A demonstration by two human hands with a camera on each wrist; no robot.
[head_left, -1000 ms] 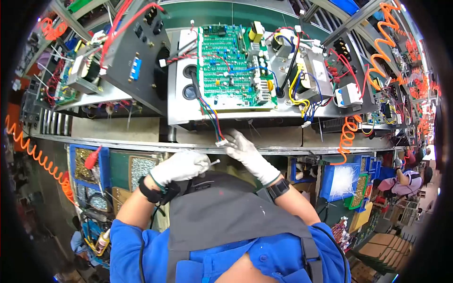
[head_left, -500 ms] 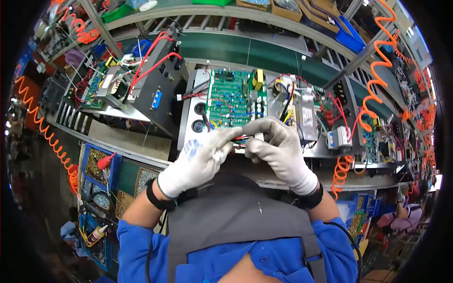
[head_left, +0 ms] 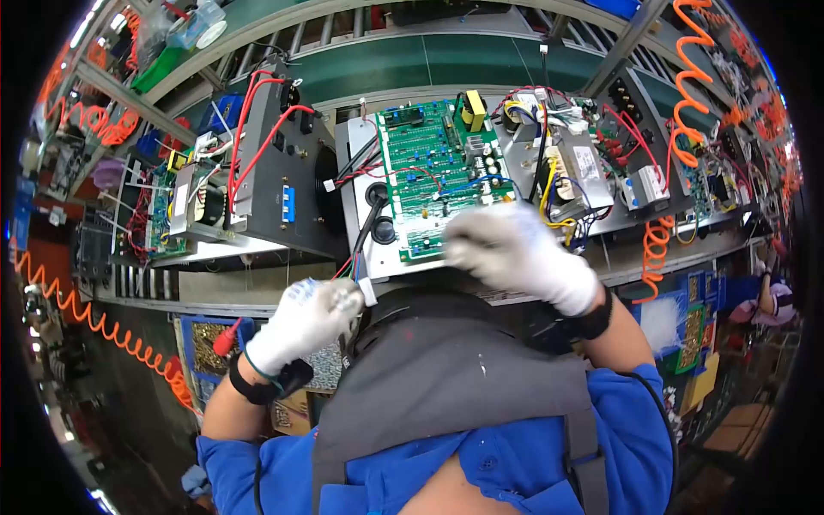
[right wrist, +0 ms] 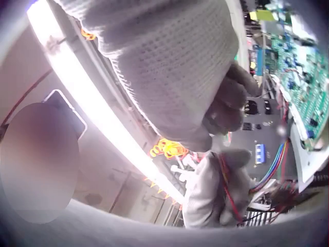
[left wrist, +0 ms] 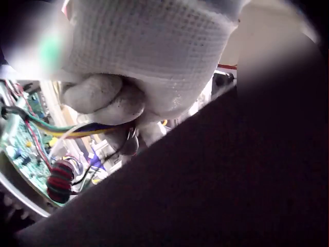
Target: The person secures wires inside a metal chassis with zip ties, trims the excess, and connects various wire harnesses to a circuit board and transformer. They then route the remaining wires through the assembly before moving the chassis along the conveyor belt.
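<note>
My gloved left hand [head_left: 313,318] grips a bundle of thin coloured wires [head_left: 354,264] in front of the chassis. Beside its fingertips shows a white piece like a plug [head_left: 367,292]. In the left wrist view, yellow, green and blue wires [left wrist: 82,129] run into the curled fingers [left wrist: 95,95]. My gloved right hand [head_left: 519,253] is blurred, over the front edge of the green circuit board [head_left: 429,184]. The right wrist view shows its fingers [right wrist: 229,103] bent, just above the left hand [right wrist: 205,193]; I cannot tell whether it holds something.
The board sits on a metal chassis [head_left: 367,249], with a transformer [head_left: 566,176] and loose wires at its right. A dark panel [head_left: 279,163] of another unit stands to the left. Orange coiled hoses [head_left: 657,253] hang nearby. Blue bins [head_left: 184,335] flank the person.
Both hands came together over the wires half a second ago. Since then the left hand has drawn back to the left with the wires, while the right has moved apart to the right.
</note>
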